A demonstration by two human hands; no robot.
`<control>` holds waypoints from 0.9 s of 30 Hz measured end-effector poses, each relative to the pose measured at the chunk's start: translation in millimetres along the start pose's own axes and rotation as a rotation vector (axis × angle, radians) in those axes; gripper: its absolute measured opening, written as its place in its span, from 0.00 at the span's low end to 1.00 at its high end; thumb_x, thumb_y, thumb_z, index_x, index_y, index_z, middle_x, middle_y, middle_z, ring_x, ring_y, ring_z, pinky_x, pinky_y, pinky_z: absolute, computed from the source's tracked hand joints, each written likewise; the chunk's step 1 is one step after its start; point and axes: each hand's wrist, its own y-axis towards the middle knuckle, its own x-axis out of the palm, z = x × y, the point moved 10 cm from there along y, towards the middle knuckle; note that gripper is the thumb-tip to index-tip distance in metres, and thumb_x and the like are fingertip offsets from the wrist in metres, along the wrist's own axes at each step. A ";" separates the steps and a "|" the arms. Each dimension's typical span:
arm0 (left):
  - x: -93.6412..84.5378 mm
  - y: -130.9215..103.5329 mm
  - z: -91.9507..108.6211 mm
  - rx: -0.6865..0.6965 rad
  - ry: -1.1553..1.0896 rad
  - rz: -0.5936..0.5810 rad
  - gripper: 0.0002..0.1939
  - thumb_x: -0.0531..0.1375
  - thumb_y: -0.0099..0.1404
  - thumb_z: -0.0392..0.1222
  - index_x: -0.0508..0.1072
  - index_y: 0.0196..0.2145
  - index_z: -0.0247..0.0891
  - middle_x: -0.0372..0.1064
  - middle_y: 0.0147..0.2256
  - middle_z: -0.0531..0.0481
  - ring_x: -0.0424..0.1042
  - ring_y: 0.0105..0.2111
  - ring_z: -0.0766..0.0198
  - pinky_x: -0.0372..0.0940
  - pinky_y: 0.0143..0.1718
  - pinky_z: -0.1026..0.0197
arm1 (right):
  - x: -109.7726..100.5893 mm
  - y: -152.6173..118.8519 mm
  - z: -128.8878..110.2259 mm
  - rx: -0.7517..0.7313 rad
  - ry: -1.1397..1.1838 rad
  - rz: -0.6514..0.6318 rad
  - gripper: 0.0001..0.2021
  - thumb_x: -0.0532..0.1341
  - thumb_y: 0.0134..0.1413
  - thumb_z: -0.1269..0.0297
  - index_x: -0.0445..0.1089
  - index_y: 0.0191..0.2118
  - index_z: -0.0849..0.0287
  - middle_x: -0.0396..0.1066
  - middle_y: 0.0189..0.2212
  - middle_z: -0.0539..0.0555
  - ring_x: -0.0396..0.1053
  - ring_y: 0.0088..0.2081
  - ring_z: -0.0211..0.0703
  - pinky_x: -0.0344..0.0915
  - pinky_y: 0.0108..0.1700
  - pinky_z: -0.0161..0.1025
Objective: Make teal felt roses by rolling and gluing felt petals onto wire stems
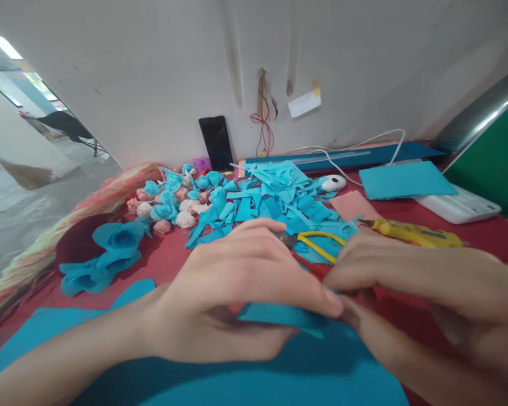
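Note:
Between my two hands is a small piece of blue paper (pixel 285 314), partly hidden by the fingers. My left hand (pixel 237 287) is curled around it, with the index fingertip pressing near its right end. At that same end my right hand (pixel 419 299) pinches the paper between thumb and fingers. Below the hands lies a large blue sheet (pixel 322 372). Just beyond my fingers are yellow-handled pliers (pixel 317 239) and a heap of blue paper scraps (pixel 275 197).
Finished-looking blue paper flowers (pixel 118 242) lie left, near small pink and blue roses (pixel 169 203). A yellow tool (pixel 415 232) rests at right beside a white device (pixel 461 204) under blue paper (pixel 406 180). A black phone (pixel 217 144) leans on the wall.

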 end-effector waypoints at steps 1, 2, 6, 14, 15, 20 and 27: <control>0.5 1.2 0.6 0.002 0.043 -0.015 0.11 0.60 0.59 0.32 0.68 0.38 0.46 0.75 0.35 0.57 0.73 0.34 0.68 0.60 0.55 0.57 | 1.5 -1.0 4.6 0.051 0.035 -0.004 0.09 0.56 0.46 0.77 0.68 0.28 0.54 0.69 0.22 0.43 0.66 0.22 0.33 0.62 0.23 0.30; 0.6 2.5 3.9 0.031 0.069 -0.024 0.07 0.60 0.59 0.33 0.68 0.34 0.44 0.75 0.33 0.56 0.74 0.33 0.67 0.61 0.55 0.57 | 3.8 -1.9 8.5 0.100 0.049 -0.018 0.09 0.56 0.46 0.76 0.67 0.27 0.54 0.68 0.21 0.43 0.65 0.21 0.32 0.61 0.22 0.30; 0.3 6.8 9.6 0.082 0.149 -0.049 0.06 0.59 0.61 0.36 0.66 0.27 0.41 0.74 0.29 0.55 0.74 0.32 0.68 0.59 0.56 0.58 | 13.2 -3.7 14.4 0.226 0.045 -0.127 0.08 0.56 0.47 0.75 0.67 0.25 0.54 0.66 0.21 0.43 0.64 0.23 0.32 0.61 0.24 0.29; -4.4 3.1 17.8 0.145 0.202 -0.003 0.05 0.58 0.62 0.37 0.66 0.28 0.42 0.76 0.29 0.57 0.74 0.32 0.69 0.61 0.56 0.58 | 15.1 -10.5 20.8 0.224 0.007 -0.180 0.07 0.56 0.49 0.69 0.67 0.29 0.48 0.68 0.24 0.41 0.67 0.27 0.35 0.66 0.26 0.28; -5.1 1.9 17.5 0.142 0.198 0.009 0.05 0.58 0.62 0.38 0.66 0.29 0.42 0.76 0.29 0.57 0.74 0.32 0.68 0.62 0.55 0.58 | 14.7 -10.6 20.4 0.211 0.024 -0.167 0.07 0.56 0.49 0.69 0.67 0.30 0.48 0.68 0.25 0.41 0.67 0.27 0.35 0.66 0.25 0.29; -5.1 0.0 16.9 0.147 0.213 0.028 0.08 0.58 0.62 0.36 0.68 0.25 0.43 0.75 0.30 0.56 0.74 0.32 0.67 0.65 0.52 0.56 | 15.9 -8.5 9.0 0.104 0.138 -0.162 0.09 0.53 0.48 0.70 0.64 0.34 0.49 0.70 0.27 0.41 0.66 0.25 0.32 0.64 0.25 0.28; -0.3 0.9 13.9 0.146 0.122 -0.066 0.07 0.59 0.61 0.37 0.68 0.25 0.42 0.76 0.31 0.56 0.74 0.32 0.67 0.58 0.59 0.55 | 12.9 -10.0 6.4 0.088 0.029 -0.133 0.03 0.53 0.52 0.65 0.63 0.33 0.51 0.70 0.28 0.44 0.68 0.28 0.35 0.65 0.27 0.33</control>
